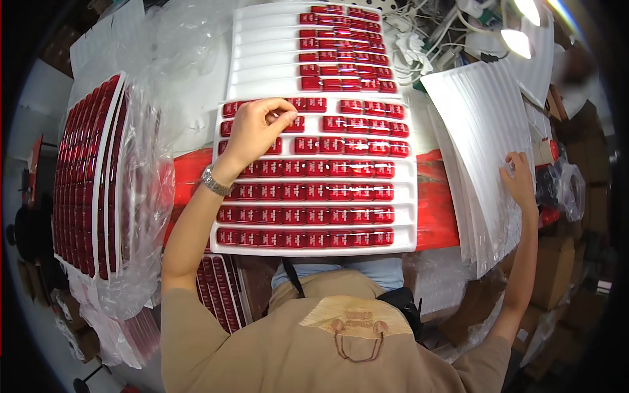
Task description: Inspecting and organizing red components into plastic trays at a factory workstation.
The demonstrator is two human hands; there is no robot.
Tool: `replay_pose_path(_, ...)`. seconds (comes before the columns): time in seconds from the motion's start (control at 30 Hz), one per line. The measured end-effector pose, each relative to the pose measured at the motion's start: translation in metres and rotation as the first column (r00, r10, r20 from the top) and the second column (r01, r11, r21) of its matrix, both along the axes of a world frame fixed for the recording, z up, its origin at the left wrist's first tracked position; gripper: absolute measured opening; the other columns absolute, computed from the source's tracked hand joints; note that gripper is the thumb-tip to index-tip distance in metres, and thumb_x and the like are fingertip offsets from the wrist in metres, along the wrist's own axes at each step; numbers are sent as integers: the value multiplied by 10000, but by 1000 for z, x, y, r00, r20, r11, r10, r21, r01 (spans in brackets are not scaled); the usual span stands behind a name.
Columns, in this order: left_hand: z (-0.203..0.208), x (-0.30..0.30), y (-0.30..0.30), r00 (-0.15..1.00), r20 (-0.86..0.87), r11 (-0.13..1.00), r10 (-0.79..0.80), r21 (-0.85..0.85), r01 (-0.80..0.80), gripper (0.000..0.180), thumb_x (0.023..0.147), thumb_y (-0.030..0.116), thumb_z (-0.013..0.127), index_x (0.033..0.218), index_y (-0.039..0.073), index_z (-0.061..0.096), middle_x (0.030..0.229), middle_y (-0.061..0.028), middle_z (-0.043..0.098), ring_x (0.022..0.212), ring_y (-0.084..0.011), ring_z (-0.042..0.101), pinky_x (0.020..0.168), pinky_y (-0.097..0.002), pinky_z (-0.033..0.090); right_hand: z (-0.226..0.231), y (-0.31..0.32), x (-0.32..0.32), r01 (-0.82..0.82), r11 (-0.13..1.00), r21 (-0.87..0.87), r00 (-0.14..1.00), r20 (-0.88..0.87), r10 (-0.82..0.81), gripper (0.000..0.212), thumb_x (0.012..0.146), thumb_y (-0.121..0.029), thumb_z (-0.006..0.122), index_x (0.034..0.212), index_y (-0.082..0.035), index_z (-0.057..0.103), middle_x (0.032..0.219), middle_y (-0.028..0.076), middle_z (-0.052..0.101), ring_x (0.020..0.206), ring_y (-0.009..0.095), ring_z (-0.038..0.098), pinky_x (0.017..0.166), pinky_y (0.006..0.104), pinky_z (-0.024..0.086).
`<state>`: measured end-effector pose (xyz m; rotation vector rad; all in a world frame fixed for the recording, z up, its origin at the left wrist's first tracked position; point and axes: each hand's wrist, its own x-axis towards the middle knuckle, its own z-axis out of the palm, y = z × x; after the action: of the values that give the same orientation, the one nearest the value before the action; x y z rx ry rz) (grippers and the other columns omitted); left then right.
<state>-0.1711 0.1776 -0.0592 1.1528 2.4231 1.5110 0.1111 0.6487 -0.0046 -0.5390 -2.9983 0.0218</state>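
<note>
Reaching over the near white tray [314, 251] — left hand [257, 131], thumb and index tips close together; can't tell if they pinch anything. Metal-band watch [216, 181] on that wrist. Glossy red rectangular cases [293, 169] in near tray's rows, gaps in its top three. Right hand [519, 180] at stacked white ribbed trays [475, 131], right of near tray — fingers bent, grip can't be told. Part-filled tray [265, 52] beyond near tray; plastic-wrapped filled trays [100, 190] left of it.
</note>
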Motion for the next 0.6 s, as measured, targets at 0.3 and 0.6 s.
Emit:
replay_pose_path(0.3, -26, -10, 2, 880, -438, 906, -184, -422, -21, 239, 755, 140, 708, 962, 48, 630, 976, -57, 546, 975, -206, 520, 819, -377, 436, 29, -128, -75, -201, 315, -927, 886, -309, -344, 256, 814, -127, 634, 1046, -92, 529, 796, -13, 525, 717, 58, 499, 624, 232, 419)
replay_pose_path(0.6, -1, 10, 1, 975, -71, 975, -212, 55, 216, 312, 784, 102, 683, 1068, 30, 576, 1033, -110, 569, 983, -271, 576, 839, -345, 477, -33, -278, -187, -306, -73, -949, 952, -304, -41, 191, 810, -102, 705, 948, -48, 585, 807, -9, 598, 631, 29, 545, 510, 172, 409)
